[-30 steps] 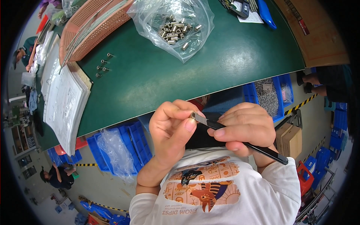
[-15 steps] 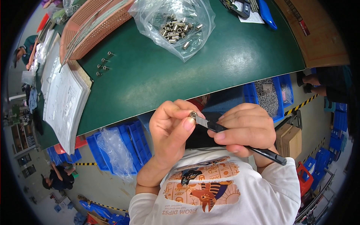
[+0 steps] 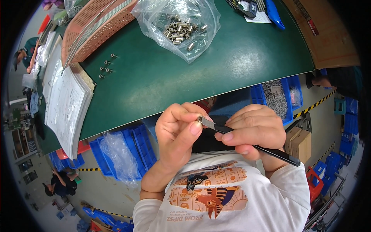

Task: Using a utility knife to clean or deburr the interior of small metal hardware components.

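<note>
My left hand (image 3: 177, 133) pinches a small metal sleeve (image 3: 199, 119) between thumb and forefinger, just past the table's near edge. In my right hand (image 3: 255, 131) is a black utility knife (image 3: 276, 155), its handle lying across the fingers. The knife's blade tip touches the open end of the sleeve. On the green table (image 3: 154, 89), several more metal sleeves (image 3: 108, 66) stand or lie loose at the left. A clear plastic bag (image 3: 197, 42) farther back holds many of the same sleeves.
A pink perforated basket (image 3: 94, 36) with thin rods stands at the back left, beside a stack of papers (image 3: 69, 108). Blue bins (image 3: 123, 150) sit below the table's edge. A cardboard box (image 3: 328, 34) stands at the right. Other people (image 3: 62, 181) are farther off.
The knife has tilted slightly, its rear end moving a little right and up. Both hands have shifted slightly to the right; the left still pinches the sleeve.
</note>
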